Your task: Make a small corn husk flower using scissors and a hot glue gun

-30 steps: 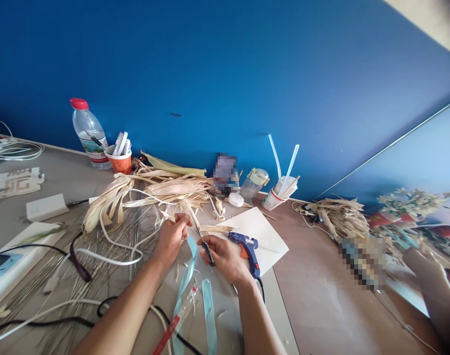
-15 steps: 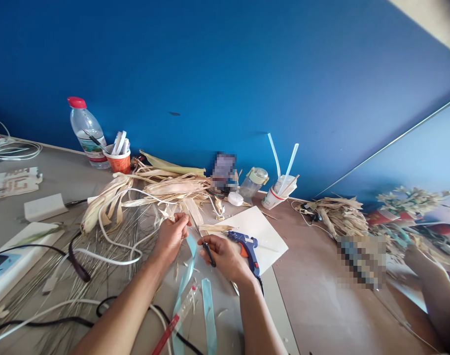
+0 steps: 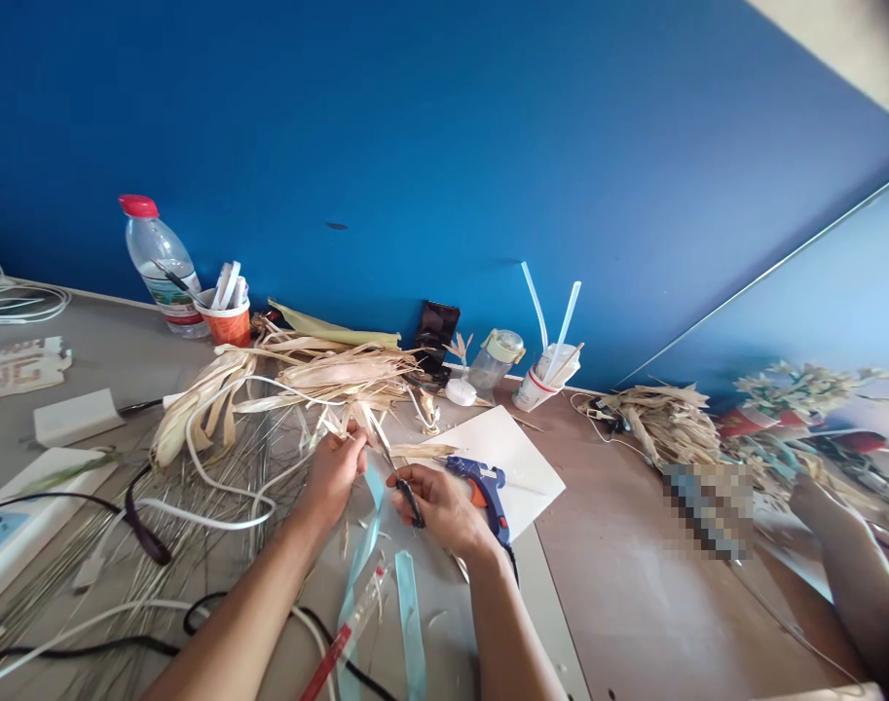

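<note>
My left hand (image 3: 334, 467) is closed on a strip of dried corn husk (image 3: 371, 428) at the middle of the table. My right hand (image 3: 436, 504) grips small black-handled scissors (image 3: 407, 495), their blades pointing up toward the strip just beside my left fingers. A pale blue ribbon (image 3: 362, 545) runs under both hands toward me. A blue and orange glue gun (image 3: 484, 487) lies just right of my right hand on a white sheet (image 3: 521, 458).
A heap of husks (image 3: 298, 375), white cable (image 3: 217, 487) and thin wires (image 3: 86, 574) fill the left. A water bottle (image 3: 156, 263), an orange cup (image 3: 225, 316), a jar (image 3: 495, 358) and a cup of glue sticks (image 3: 542, 380) line the blue wall. Another person's arm (image 3: 845, 565) is at far right.
My hands stay together on the husk strip with the scissors; the view has shifted slightly, and the other person's arm has drawn a little further left.
</note>
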### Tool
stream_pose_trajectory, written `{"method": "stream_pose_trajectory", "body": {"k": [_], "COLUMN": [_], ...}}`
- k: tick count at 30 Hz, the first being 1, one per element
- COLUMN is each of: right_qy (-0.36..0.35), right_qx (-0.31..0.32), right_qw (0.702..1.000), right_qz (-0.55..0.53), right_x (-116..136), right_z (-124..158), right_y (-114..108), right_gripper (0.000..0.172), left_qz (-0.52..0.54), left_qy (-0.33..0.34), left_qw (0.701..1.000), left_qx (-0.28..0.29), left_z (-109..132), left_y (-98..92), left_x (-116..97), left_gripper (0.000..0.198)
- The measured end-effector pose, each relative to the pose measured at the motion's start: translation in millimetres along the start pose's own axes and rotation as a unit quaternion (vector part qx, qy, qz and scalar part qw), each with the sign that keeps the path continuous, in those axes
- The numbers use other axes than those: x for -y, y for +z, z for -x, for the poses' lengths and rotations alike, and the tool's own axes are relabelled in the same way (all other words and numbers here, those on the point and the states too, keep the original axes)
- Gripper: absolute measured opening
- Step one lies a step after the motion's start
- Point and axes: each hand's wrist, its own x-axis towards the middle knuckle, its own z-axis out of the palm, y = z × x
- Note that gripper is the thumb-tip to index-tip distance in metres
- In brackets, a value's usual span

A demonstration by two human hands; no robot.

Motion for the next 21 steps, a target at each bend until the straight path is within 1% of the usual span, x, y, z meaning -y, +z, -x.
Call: {"method": "stream_pose_trajectory", "body": {"k": [3,8,10,16,21], "right_qy": [-0.001,-0.005,-0.013,-0.018,-0.025], "right_qx": [0.004,0.011,0.019,0.021,0.002], "right_qw": [1.000,1.000,0.999,0.998,0.998], "right_qz": [-0.006,-0.022,-0.036,-0.058,-0.065], "right_x": [-1.9,-6.7,-8.0,-5.3,-0.9], "right_z": [-0.1,-1.1,-1.6,-1.6,-1.1], "right_y": [-0.9,-1.9,-2.2,-2.7,-0.2], "right_gripper": [0.015,0.014,0.013,0.016,0.019], "left_qz": [0.017,0.024,0.035,0.064,0.071], "left_qy": [0.014,0.004,-0.005,-0.045,-0.069], "left_qw": [0.999,1.000,0.999,0.993,0.987], "left_qx": [0.023,0.019,0.025,0.090,0.125], "left_z": [-0.3,2.8,3.8,4.5,8.8], "left_y": [0.5,2.5,1.8,-2.5,-0.4], "left_x": [-1.0,-6.6,-7.3,-5.9,-10.2], "left_gripper": [0.016,0.015,0.016,0.017,0.018]}}
